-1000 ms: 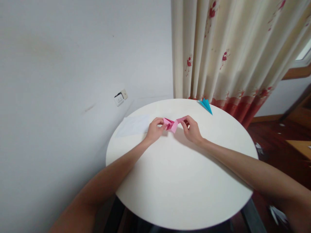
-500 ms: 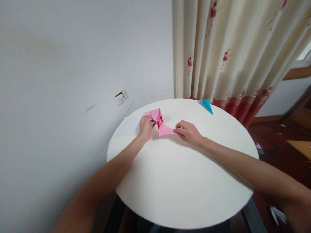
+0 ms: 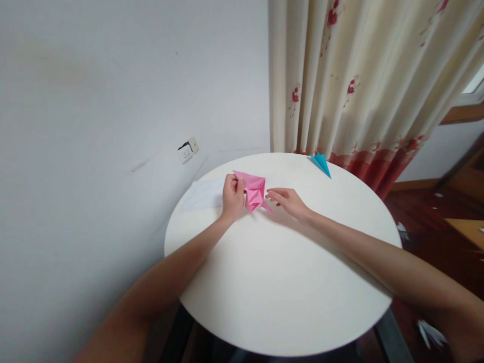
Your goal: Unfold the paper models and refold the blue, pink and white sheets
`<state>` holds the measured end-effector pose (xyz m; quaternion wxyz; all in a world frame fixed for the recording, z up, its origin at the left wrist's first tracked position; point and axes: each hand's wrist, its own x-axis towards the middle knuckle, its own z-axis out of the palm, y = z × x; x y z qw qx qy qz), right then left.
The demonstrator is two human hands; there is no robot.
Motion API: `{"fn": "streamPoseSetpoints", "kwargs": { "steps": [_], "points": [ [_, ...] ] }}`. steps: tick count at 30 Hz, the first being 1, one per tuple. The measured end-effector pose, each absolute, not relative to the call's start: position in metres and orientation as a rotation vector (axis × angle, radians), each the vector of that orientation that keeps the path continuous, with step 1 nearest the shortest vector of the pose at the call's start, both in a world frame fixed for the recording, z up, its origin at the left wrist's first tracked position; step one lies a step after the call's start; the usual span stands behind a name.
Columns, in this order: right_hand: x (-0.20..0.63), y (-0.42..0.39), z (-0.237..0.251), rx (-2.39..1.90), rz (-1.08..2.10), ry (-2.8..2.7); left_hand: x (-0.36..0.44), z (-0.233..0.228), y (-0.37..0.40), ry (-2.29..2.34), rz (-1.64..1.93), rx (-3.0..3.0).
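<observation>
A partly folded pink paper (image 3: 254,191) stands half raised on the round white table (image 3: 280,282), toward its far left. My left hand (image 3: 232,196) pinches the paper's left edge and lifts it. My right hand (image 3: 286,200) lies flat just right of the paper, fingers stretched toward its lower point; whether they touch it I cannot tell.
A folded blue paper shape (image 3: 321,163) lies at the table's far edge by the flowered curtain (image 3: 363,75). A white sheet (image 3: 202,195) lies at the table's left rim near the wall. A wall socket (image 3: 188,150) sits behind. Paper scraps lie on the wooden floor at right.
The pink paper, held stretched between both hands a second ago, opened out and is now lifted by my left hand. My right hand has let go and rests beside it.
</observation>
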<state>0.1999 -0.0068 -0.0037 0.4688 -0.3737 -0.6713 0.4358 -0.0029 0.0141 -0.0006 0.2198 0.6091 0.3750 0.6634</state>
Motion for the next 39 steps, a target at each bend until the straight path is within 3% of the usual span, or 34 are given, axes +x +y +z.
{"fn": "streamPoseSetpoints", "kwargs": {
  "steps": [5,11,17,30,39],
  "points": [
    [0.185,-0.019,-0.008,-0.816,1.391,-1.459,0.012,-0.007,0.005,1.026,1.779,1.837],
    [0.186,-0.014,-0.018,-0.997,1.268,-1.321,0.016,-0.001,-0.010,1.032,2.108,2.111],
    [0.191,-0.009,-0.018,-1.036,1.174,-1.325,0.015,0.015,-0.032,1.064,1.778,2.586],
    [0.195,-0.011,-0.014,-0.965,0.742,-1.572,0.018,0.008,-0.018,0.984,1.425,1.952],
    [0.200,-0.010,-0.016,-1.011,0.609,-1.660,0.012,0.006,-0.013,0.894,1.117,1.626]
  ]
}}
